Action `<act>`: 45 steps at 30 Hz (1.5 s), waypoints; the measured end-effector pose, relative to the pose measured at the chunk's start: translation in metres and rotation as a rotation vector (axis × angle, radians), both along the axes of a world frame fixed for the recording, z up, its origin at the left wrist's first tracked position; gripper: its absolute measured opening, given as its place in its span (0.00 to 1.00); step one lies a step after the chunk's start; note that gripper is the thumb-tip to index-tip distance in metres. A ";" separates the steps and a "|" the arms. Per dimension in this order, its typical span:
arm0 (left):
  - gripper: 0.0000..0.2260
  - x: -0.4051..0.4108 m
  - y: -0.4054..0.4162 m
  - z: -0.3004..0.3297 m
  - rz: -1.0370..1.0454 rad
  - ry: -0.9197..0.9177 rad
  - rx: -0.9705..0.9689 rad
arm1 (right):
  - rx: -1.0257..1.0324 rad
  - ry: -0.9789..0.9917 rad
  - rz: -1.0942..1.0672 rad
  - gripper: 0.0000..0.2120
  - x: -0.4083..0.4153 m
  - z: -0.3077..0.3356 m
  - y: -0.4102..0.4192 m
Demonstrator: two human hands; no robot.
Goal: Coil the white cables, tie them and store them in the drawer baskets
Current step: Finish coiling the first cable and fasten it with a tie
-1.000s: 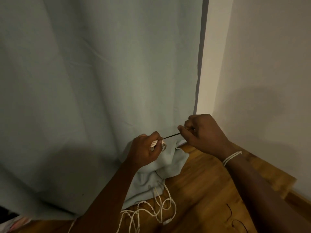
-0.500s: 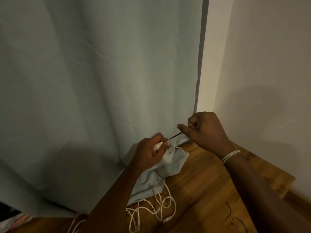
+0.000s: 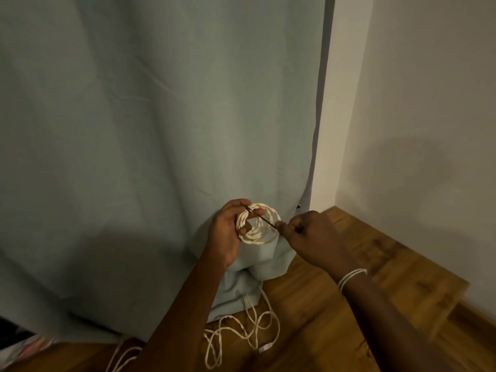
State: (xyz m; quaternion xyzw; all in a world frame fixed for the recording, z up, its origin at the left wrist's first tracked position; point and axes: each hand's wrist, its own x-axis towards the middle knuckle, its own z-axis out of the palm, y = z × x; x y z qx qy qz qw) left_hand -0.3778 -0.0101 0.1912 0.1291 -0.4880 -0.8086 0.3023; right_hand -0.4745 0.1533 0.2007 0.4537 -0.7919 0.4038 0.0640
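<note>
A small coil of white cable [image 3: 261,229] hangs in the air in front of a pale curtain. My left hand [image 3: 228,232] grips the coil's left side, thumb and fingers curled round its strands. A thin dark tie [image 3: 264,220] runs across the coil from my left fingers to my right hand [image 3: 306,232], which pinches its free end just right of the coil. More loose white cable [image 3: 241,334] lies in loops on the wooden floor below. No drawer basket is in view.
A pale blue-grey curtain [image 3: 161,130] fills the left and pools on the wooden floor [image 3: 349,304]. A white wall [image 3: 429,116] stands on the right. White bands circle my right wrist [image 3: 350,276].
The coil has turned to face me, showing its full ring. My right hand has dropped lower, still pulling the dark tie. The view has tilted down a little.
</note>
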 end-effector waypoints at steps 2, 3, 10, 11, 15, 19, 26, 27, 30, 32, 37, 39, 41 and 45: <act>0.08 0.000 0.004 0.005 0.029 -0.010 -0.090 | -0.002 -0.027 0.009 0.25 0.003 -0.009 -0.003; 0.09 -0.001 0.007 0.007 0.044 -0.020 -0.129 | -0.005 -0.045 0.017 0.25 0.006 -0.014 -0.005; 0.12 -0.002 0.013 0.004 0.179 -0.091 -0.376 | 0.280 -0.211 0.191 0.13 0.020 -0.004 -0.006; 0.12 0.000 0.012 0.003 0.207 -0.108 -0.417 | 0.396 -0.284 0.294 0.10 0.021 0.007 0.003; 0.11 0.012 0.007 0.003 0.176 -0.071 -0.497 | 0.524 -0.480 0.581 0.15 0.004 0.063 0.051; 0.12 0.024 0.012 0.013 -0.060 0.003 -0.557 | -0.109 -0.518 0.325 0.08 -0.021 0.061 0.029; 0.14 0.029 0.025 0.021 -0.138 -0.029 -0.709 | -0.148 -1.070 0.583 0.14 -0.011 0.000 -0.006; 0.14 0.029 0.026 0.020 -0.123 -0.036 -0.759 | -0.166 -1.100 0.582 0.13 -0.012 -0.002 -0.006; 0.12 0.028 0.031 0.020 -0.026 -0.040 -0.870 | -0.204 -1.139 0.594 0.13 -0.012 -0.005 -0.007; 0.12 0.028 0.034 0.021 0.050 -0.041 -0.921 | -0.217 -1.166 0.627 0.12 -0.013 -0.005 -0.007; 0.07 0.026 0.036 0.026 0.123 0.016 -1.044 | -0.184 -1.202 0.808 0.13 -0.017 -0.006 -0.005; 0.07 0.023 0.035 0.025 0.105 0.009 -1.043 | -0.164 -1.178 0.859 0.14 -0.021 -0.009 -0.006; 0.08 0.021 0.036 0.023 0.094 0.006 -1.052 | -0.146 -1.135 0.885 0.16 -0.024 -0.009 -0.007; 0.10 0.022 0.039 0.020 0.015 -0.001 -1.034 | -0.184 -1.105 0.757 0.17 -0.030 0.002 -0.010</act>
